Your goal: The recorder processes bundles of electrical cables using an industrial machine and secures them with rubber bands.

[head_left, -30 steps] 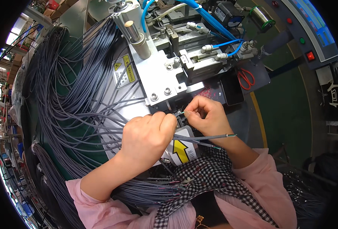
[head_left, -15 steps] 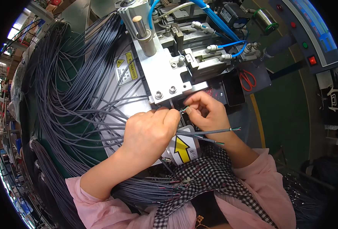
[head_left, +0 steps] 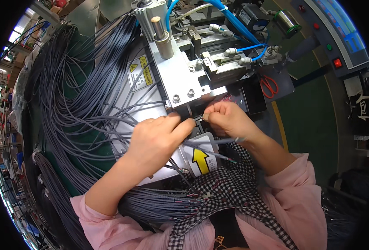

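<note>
My right hand (head_left: 230, 120) is pinching a tiny, blurred wire end (head_left: 201, 118), curled left hand (head_left: 156, 136) hiding its hold; loosening is risking a slip.

the metal plate (head_left: 177, 81) shuts off the way in from the top centre of the frame, and blue hoses (head_left: 245, 32) clutter the space behind it. on the left, a mass of grey cables (head_left: 65, 96) bars any low pass. between the left hand (head_left: 156, 134) and the right hand (head_left: 227, 118) i see only a narrow gap, just short of the plate's edge. loose cable ends (head_left: 222, 157) poke across below it. the roomiest approach is at the right, over the green floor (head_left: 311, 116), below the red-handled scissors (head_left: 269, 87).
</note>
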### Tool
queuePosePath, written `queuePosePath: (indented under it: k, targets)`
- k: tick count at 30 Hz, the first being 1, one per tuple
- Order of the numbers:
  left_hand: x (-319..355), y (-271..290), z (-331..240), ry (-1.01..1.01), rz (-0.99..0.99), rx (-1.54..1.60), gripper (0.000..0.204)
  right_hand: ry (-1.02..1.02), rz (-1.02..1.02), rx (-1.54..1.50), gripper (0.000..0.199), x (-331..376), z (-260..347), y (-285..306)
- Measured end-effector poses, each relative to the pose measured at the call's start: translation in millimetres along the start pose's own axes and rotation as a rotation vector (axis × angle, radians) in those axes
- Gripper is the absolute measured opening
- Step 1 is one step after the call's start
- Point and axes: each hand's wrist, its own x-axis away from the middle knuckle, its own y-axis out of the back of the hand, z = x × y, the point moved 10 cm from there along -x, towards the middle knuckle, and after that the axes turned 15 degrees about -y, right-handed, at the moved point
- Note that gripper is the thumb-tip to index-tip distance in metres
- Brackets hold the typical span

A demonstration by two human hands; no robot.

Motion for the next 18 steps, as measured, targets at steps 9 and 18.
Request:
queuePosePath:
  k: [9,18]
  targets:
    - [37,14,2,0.009,-0.08,-0.134,0.043,0.161,-0.159,0.068,0.008,12,9,1]
    - [30,13,5,0.156,-0.037,-0.026,0.035,0.921,-0.302,0.553,0.014,95,52,-45]
